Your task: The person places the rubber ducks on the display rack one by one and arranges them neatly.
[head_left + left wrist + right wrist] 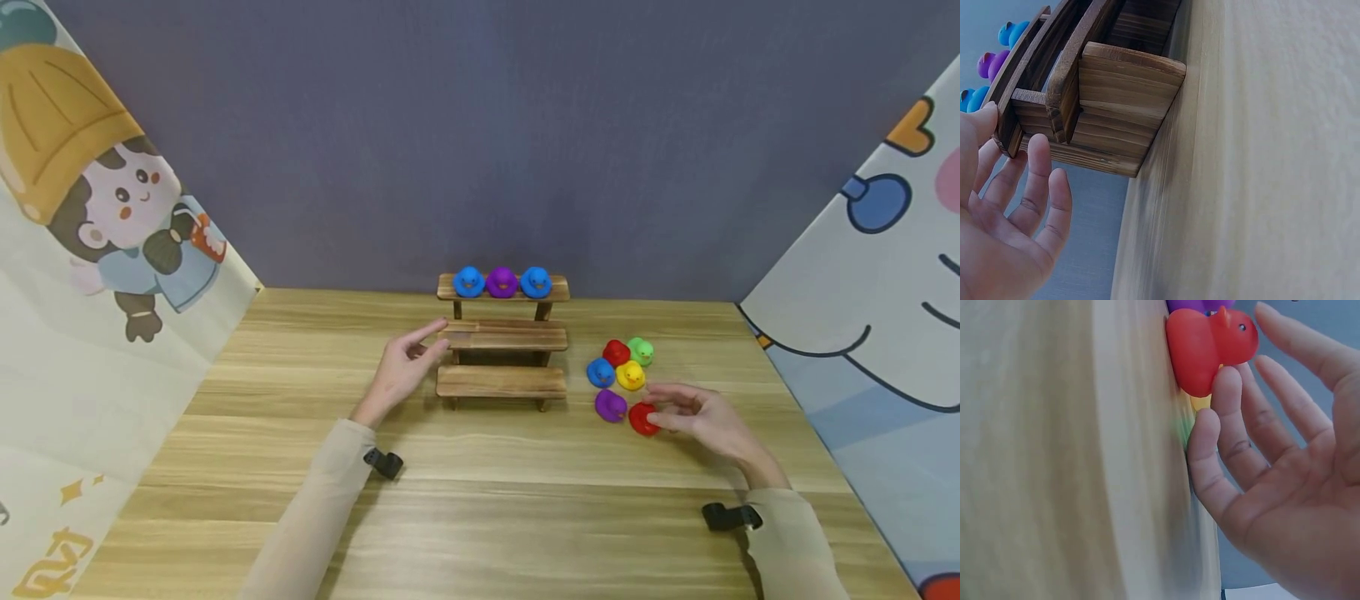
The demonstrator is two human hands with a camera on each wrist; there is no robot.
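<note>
In the head view my right hand (701, 417) is at a red rubber duck (642, 419) on the table, thumb overlapping its side. The right wrist view shows the duck (1200, 350) between the spread thumb and fingers, fingertips right at its front. Beside it are a purple duck (611, 406), a blue duck (601, 372), a yellow duck (631, 375), another red duck (617, 352) and a green duck (641, 351). My left hand (401, 367) has thumb and index finger at the left end of the middle step of a wooden three-step stand (502, 382).
Two blue ducks (468, 282) flank a purple duck (502, 282) on the stand's top step. A dark grey-blue wall (480, 142) rises behind the wooden table (525, 508). Cartoon-printed panels (75, 333) border both sides.
</note>
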